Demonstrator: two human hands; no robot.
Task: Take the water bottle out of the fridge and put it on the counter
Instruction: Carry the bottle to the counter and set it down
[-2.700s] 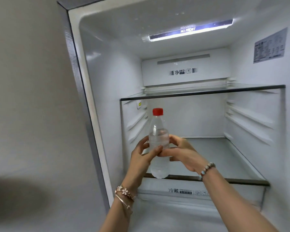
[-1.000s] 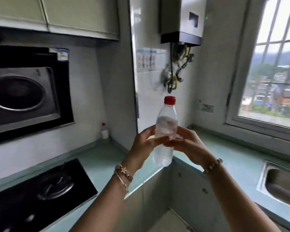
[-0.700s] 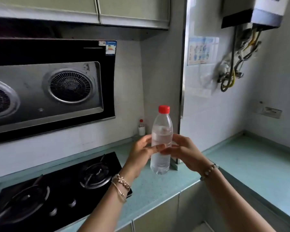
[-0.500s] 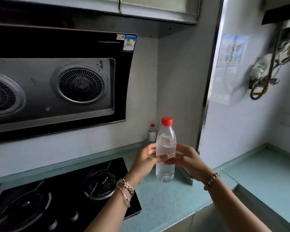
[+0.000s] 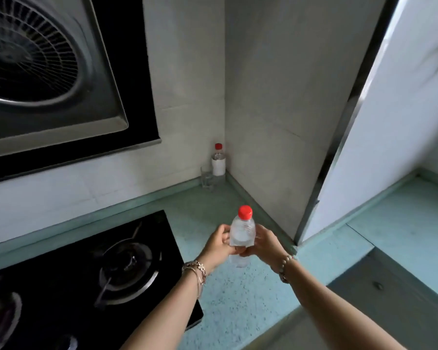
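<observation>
- While both hands share the load, the left hand point(image 5: 219, 245) and the right hand point(image 5: 262, 245) are each closed around the middle of the water bottle point(image 5: 242, 236), fingers wrapping its clear wall from nine and three o'clock; that two-sided grip is what needs looking after, I judge, since the thin plastic will likely dent if squeezed.
- The bottle stands upright with its red cap point(image 5: 245, 212) at twelve o'clock, and its base appears to hang just above the worktop point(image 5: 238, 309), though I cannot tell for certain that it is not touching.
- Lowering straight down, base flat, looks best, releasing only once the bottom sits square on the blue-green surface.
- At nine o'clock of the hands lies the black gas hob point(image 5: 91, 274); the landing spot should stay off its glass edge.
- Toward twelve o'clock, well apart in the corner, stand a small red-capped bottle point(image 5: 218, 160) and a drinking glass point(image 5: 207, 176), no obstacle.
- At two o'clock a wall edge point(image 5: 339, 152) rises; the bare stretch beneath the hands seems roomy enough.
</observation>
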